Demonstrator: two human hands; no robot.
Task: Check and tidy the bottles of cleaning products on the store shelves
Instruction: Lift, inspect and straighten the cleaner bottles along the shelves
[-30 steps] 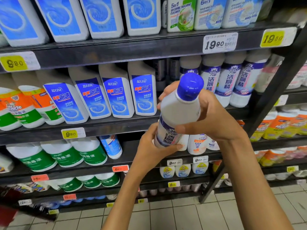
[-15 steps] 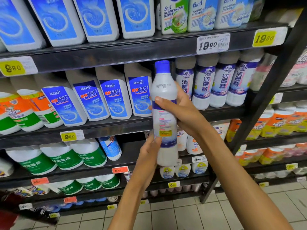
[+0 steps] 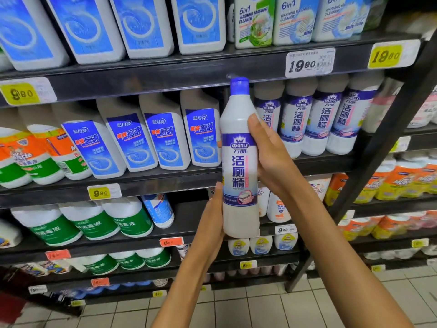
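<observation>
white bottle [image 3: 240,176] upright between left hand [image 3: 212,223] and right hand [image 3: 272,157].

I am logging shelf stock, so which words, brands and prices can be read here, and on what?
"WANLI", "万丽", "洁厕精": held bottle, in left hand and right hand.
"蓝月亮": blue-label bottles.
"5in1 WASHING MACHINE CLEANER": green-label bottle.
"6in1": neighbouring bottle.
"19.90": white price tag.
"9.90": yellow price tag.
Small print, red tags: unreadable.
</observation>
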